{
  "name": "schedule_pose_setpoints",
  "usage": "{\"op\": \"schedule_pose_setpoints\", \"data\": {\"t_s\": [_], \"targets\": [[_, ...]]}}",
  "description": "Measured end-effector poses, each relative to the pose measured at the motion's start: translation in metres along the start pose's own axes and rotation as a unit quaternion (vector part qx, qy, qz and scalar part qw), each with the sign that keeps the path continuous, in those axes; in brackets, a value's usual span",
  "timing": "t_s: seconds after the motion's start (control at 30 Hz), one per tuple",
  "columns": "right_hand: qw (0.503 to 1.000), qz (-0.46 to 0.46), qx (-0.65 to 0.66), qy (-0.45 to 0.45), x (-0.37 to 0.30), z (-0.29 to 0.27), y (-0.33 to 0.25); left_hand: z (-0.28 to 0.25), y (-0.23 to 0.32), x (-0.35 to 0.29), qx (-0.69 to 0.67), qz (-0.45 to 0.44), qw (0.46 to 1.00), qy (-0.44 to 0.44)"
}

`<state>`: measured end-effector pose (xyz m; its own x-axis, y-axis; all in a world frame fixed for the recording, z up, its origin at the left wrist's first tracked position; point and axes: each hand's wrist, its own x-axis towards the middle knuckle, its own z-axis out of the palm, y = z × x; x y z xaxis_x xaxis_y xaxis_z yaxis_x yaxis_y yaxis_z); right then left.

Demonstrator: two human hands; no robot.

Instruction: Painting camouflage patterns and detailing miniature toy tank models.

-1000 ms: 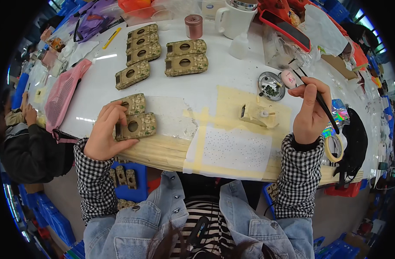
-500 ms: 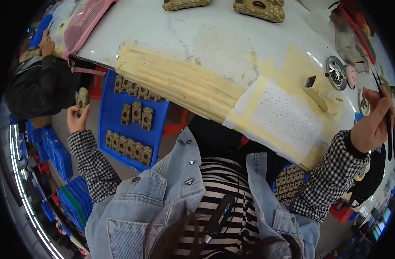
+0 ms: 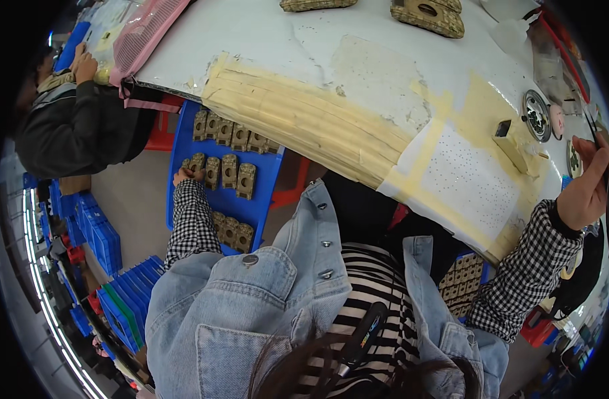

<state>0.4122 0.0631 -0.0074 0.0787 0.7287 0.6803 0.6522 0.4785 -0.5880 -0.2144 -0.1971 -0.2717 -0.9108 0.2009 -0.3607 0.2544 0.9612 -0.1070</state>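
Note:
At the left, my left hand (image 3: 184, 175) is down at the blue tray (image 3: 264, 176), fingers closed round a small camouflage-patterned casing (image 3: 197, 161). That casing is at the left end of the tray's middle row; more of the same kind, with round holes, stand beside it. The hand and sleeve hide part of the tray's near row. Far right, over the table, my right hand (image 3: 582, 193) grips dark tweezers (image 3: 590, 123), whose thin tips point away from me. Part of the tweezers is lost in the dark rim of the picture.
The white table (image 3: 304, 46) has yellow tape along its near edge and a dotted white sheet (image 3: 460, 169). A yellow block (image 3: 517, 146) and a round metal dish (image 3: 536, 115) stand at the right. Larger camouflage pieces (image 3: 427, 14) lie at the back. A co-worker (image 3: 85, 126) sits at left.
My left hand has moved right, from beside the tray down into it, bringing the casing to the middle row. My right hand keeps the tweezers. The whole view has shifted slightly.

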Motion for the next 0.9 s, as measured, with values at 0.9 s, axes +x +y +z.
{"op": "schedule_pose_setpoints", "data": {"t_s": [0.9], "targets": [[1.000, -0.006, 0.006, 0.001, 0.000, 0.003, -0.001, 0.044, -0.004, -0.014, 0.040, 0.122, 0.990, -0.056]]}}
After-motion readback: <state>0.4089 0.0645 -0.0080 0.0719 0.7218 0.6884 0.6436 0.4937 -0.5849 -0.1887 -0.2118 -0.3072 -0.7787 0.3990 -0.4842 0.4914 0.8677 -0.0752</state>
